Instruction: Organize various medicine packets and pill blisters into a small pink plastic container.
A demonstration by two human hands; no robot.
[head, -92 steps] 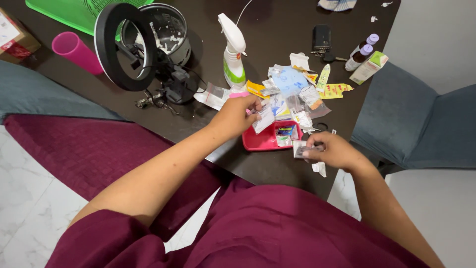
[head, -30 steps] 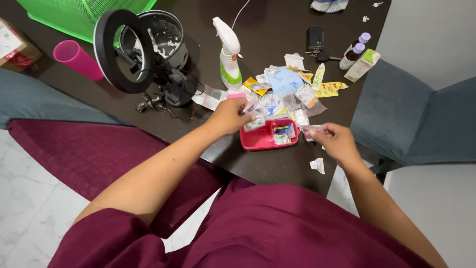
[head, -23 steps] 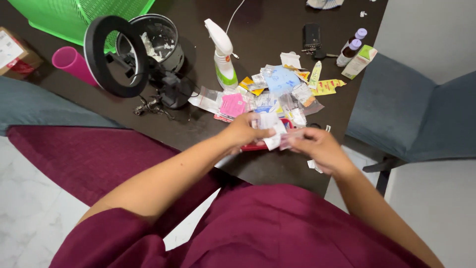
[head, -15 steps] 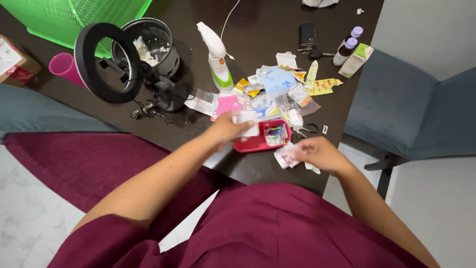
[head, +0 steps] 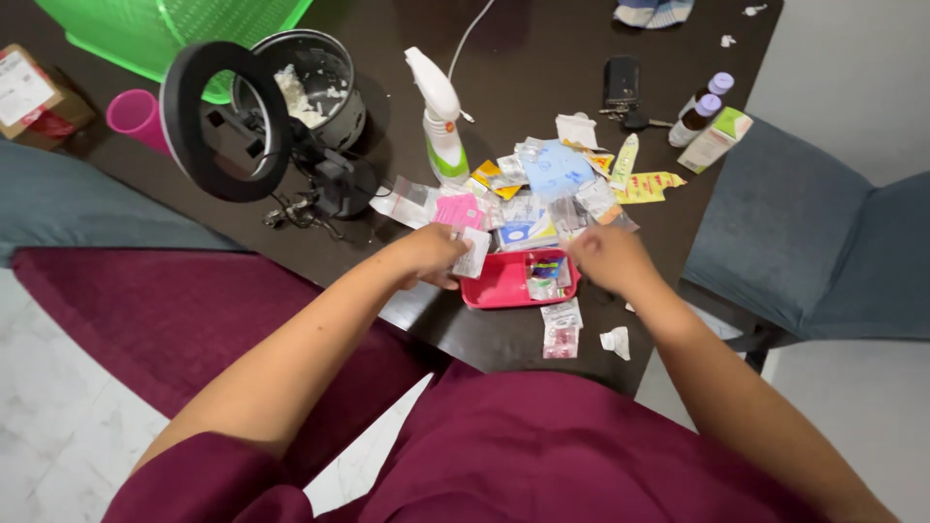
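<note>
The right hand [head: 603,260] has dropped its packets [head: 561,327] on the tabletop [head: 504,334], fingers state indeterminate; left hand [head: 426,257] fingers pinch a white sachet [head: 473,252] beside the red tray [head: 499,289].

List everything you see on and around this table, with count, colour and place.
tray: one, red, near table edge
sachet pile: many, mixed colours, behind tray
loose packets: two, white-pink, in front of tray
spray bottle: one, white-green, centre
ring light: one, black, left
pot: one, dark, behind ring light
cup: one, pink, far left
basket: one, green, top left
syrup bottles: two, brown, purple caps, right
chair: one, grey, right
left hand: holds white packet
right hand: at pile's near edge
</note>
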